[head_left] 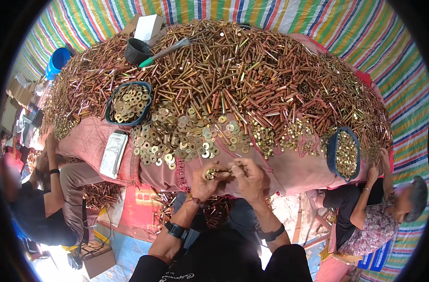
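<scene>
1. A table [289,171] is covered by a pink cloth, seen bare along its near edge.
2. A large heap of brass bolts [252,70] is piled across most of it.
3. A spread of brass washers [181,136] is laid near the front.
4. A patch of small nuts [280,138] is scattered to the right.
5. A blue basin of washers [128,102] is set at the left, another blue basin [344,154] at the right edge.
6. A black tub [137,50] and a green-handled tool [167,50] are placed at the far side.
7. A white packet [113,154] is laid at the front left.
</scene>
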